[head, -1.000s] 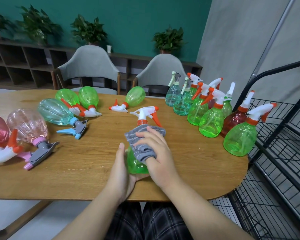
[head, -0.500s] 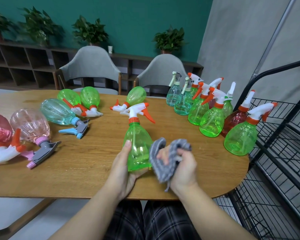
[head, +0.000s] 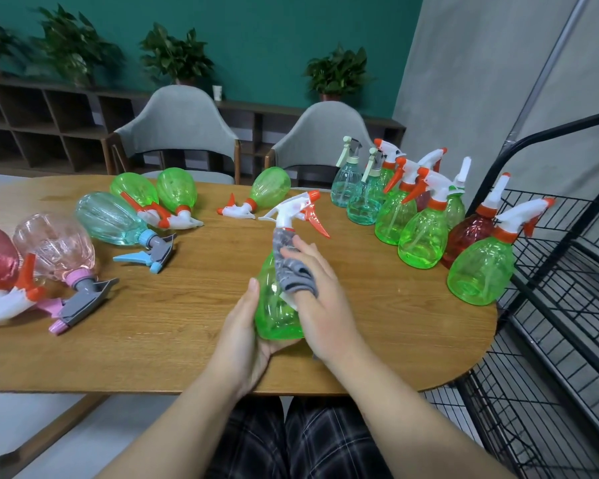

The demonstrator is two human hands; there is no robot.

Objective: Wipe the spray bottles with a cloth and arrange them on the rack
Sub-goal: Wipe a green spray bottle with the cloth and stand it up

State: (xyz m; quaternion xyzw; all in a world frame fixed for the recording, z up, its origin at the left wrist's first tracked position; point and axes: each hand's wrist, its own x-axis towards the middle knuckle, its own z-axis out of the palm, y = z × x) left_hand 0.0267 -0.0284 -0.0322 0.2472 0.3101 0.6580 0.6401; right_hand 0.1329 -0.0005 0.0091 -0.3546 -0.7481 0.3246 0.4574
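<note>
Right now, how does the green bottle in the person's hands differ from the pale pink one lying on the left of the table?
The held green bottle is upright, gripped by the left hand; the pale pink bottle lies on its side, untouched. The green bottle has a white and orange sprayer; the pink bottle's is grey with a pink collar. The right hand presses a grey cloth on the green one only. Both are clear ribbed plastic.

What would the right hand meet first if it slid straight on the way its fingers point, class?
The right hand, pressing the grey cloth on the held green bottle, points up its neck. It would probably meet the white and orange trigger head first.
</note>
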